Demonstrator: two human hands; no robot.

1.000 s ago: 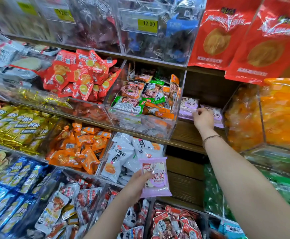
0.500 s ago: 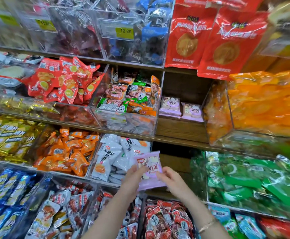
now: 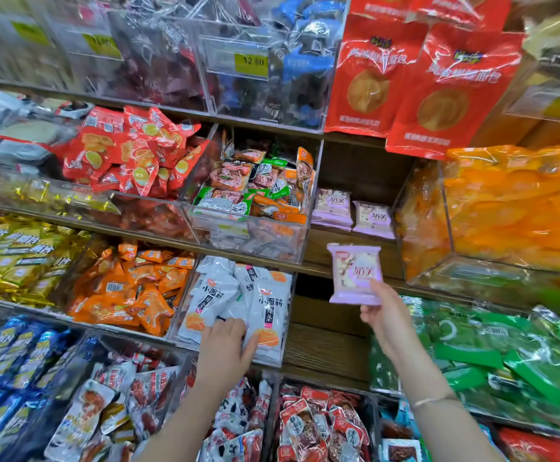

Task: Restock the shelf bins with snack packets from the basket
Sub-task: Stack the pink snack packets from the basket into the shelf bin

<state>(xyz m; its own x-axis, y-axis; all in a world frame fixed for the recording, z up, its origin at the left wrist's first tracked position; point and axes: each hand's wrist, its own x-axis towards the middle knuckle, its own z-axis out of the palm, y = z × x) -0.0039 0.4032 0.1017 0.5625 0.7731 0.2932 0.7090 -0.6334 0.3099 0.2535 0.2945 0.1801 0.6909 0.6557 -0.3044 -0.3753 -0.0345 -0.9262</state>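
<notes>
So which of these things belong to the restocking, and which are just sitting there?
In the job: lilac packet, held by the right hand; two matching packets on the wooden shelf.
Just there: white packets, orange packets, big red bags, green packets.

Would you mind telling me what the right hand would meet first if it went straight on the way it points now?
Most likely the two small stacks of lilac snack packets on the wooden shelf; the right hand, holding a matching lilac packet, points up towards them. Depth is unclear.
</notes>
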